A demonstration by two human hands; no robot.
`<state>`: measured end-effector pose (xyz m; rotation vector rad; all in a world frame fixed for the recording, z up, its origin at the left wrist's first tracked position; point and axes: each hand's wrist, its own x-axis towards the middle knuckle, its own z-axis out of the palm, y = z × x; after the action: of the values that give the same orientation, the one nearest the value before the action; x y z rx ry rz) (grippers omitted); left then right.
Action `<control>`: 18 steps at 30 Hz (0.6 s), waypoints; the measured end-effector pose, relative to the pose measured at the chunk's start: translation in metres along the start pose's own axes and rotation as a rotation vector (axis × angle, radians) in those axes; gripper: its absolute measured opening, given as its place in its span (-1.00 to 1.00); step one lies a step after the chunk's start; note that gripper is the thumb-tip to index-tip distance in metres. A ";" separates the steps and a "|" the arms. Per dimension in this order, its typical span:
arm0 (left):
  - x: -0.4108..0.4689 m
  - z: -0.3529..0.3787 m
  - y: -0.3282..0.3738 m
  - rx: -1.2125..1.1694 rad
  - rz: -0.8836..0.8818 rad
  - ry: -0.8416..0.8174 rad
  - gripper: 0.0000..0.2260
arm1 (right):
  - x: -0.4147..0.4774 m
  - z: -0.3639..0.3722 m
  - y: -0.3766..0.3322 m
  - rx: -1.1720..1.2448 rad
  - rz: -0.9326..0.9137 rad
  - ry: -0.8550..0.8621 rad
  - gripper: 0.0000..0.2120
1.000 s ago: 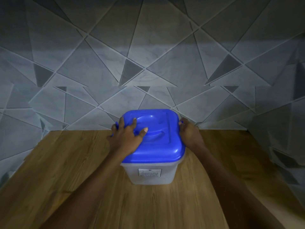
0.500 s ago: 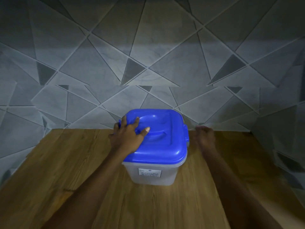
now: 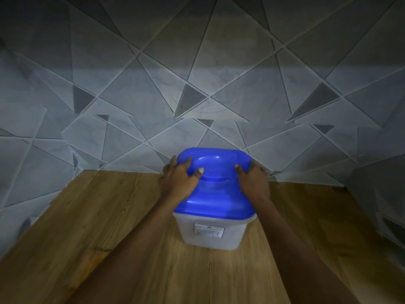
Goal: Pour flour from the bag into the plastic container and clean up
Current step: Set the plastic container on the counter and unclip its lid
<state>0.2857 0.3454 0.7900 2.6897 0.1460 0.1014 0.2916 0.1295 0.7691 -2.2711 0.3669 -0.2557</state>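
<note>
A translucent plastic container [image 3: 188, 234] with a white label stands on the wooden table, near the back wall. A blue lid [image 3: 215, 194] covers it. My left hand [image 3: 179, 179] grips the lid's left edge, thumb lying on top and fingers reaching over the far left corner. My right hand [image 3: 252, 179] grips the lid's right edge, thumb on top and fingers wrapped round the side. No flour bag is in view, and the container's contents are hidden.
The wooden table [image 3: 98, 216] spreads to the left, right and front of the container. A grey wall with a triangle pattern [image 3: 197, 84] rises right behind it. Another patterned wall [image 3: 377, 194] closes off the right side.
My right hand left the lid's right edge, swung out to the right, then came back onto that edge. My left hand stayed on the lid's left side.
</note>
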 end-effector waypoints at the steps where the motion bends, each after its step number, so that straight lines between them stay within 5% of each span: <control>1: 0.006 -0.001 -0.004 -0.096 -0.043 0.026 -0.38 | 0.000 0.000 0.000 0.000 0.004 0.002 -0.39; 4: 0.021 -0.005 -0.018 -0.339 -0.205 0.006 -0.40 | -0.003 -0.002 -0.001 -0.002 -0.001 0.016 -0.39; 8: 0.034 -0.011 -0.034 -0.364 -0.268 0.020 -0.46 | -0.002 -0.004 -0.002 0.000 -0.004 0.016 -0.41; 18: 0.037 -0.019 -0.051 -0.296 -0.040 -0.070 -0.52 | -0.005 -0.005 -0.007 -0.044 -0.019 0.018 -0.45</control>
<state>0.3159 0.4033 0.7869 2.3903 0.1500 0.0149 0.2864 0.1324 0.7775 -2.3183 0.3637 -0.2802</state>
